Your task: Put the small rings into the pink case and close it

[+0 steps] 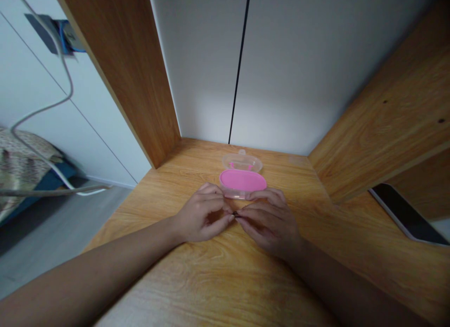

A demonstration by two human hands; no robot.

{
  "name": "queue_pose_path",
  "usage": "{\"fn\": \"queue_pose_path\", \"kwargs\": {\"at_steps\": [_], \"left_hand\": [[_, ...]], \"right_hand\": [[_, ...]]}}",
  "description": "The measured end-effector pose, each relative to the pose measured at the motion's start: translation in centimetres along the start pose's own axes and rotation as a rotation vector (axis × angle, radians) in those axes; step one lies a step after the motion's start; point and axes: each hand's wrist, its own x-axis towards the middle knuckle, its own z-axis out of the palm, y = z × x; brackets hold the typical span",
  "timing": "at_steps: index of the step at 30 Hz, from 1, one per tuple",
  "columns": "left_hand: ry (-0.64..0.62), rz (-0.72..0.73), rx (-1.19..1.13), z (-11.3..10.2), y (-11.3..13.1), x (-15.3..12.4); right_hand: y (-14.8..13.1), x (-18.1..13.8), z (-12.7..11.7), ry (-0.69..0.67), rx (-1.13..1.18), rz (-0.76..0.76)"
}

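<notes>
- Your left hand (208,213) and right hand (270,220) are pinching a small dark item (235,215), just before the pink case (242,180).
- You're risking dropping it onto the desk (218,280): only fingertips are gripping something tiny.

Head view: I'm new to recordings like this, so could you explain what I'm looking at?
There's no machine: these are a person's bare left hand and right hand, seen from a camera worn on the head, looking forward and down. Below is a wooden surface. Beyond the hands lies an oval pink-and-clear case, with what looks like its open clear lid behind it; a flat dark device, perhaps a phone, is off to the right. Together the hands pinch a small dark piece, too small to identify.
</notes>
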Motion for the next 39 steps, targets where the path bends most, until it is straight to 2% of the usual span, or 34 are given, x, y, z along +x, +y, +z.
{"fn": "queue_pose_path", "kwargs": {"at_steps": [4, 13, 17, 27, 39], "left_hand": [[-0.005, -0.015, 0.012, -0.1, 0.0, 0.0], [0.009, -0.033, 0.039, -0.2, 0.1, 0.0], [0.016, -0.040, 0.051, -0.2, 0.0, 0.0], [0.087, -0.082, 0.081, 0.0, -0.2, -0.1], [0.132, -0.133, 0.110, -0.4, 0.1, 0.2]], "right_hand": [[0.3, 0.0, 0.0, 0.036, 0.016, 0.123], [2.1, -0.2, 0.3, 0.309, -0.003, 0.579], [3.0, -0.4, 0.7, 0.333, -0.025, 0.700], [3.5, -0.8, 1.1, 0.290, 0.031, 0.785], [3.7, -1.0, 1.0, 0.280, 0.098, 0.794]]}}
